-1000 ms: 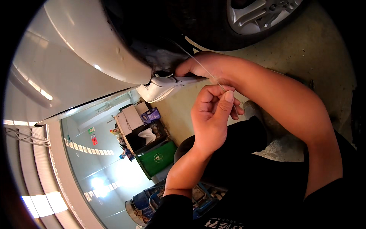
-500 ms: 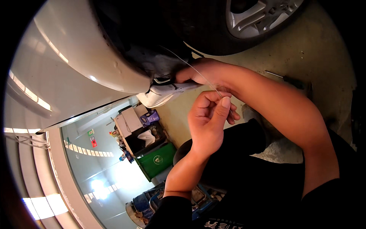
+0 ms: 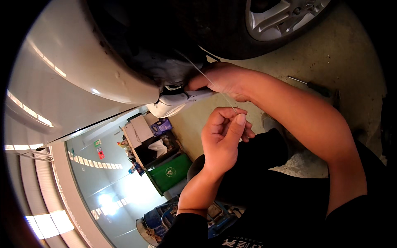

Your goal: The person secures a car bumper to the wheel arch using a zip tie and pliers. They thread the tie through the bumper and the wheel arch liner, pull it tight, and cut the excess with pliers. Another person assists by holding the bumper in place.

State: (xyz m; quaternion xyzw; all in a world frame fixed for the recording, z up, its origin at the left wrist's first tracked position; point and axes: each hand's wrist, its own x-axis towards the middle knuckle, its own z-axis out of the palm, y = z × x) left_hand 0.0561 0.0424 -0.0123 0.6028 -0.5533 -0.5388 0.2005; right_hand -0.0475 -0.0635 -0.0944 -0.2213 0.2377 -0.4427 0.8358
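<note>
Wire (image 3: 193, 64) | left grip (image 3: 222, 136) pinching it | right grip (image 3: 226, 80) hidden, cannot tell | screwdriver (image 3: 317, 88) on brown floor (image 3: 343, 53) | green bin (image 3: 165, 175)

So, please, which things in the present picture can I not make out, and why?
In the head view:
Right hand: fingertips hidden in the dark gap by the white panel.
Wire: far end lost in the wheel well's darkness; too thin to follow past the left hand.
Wheel: cut off by the top edge.
</note>
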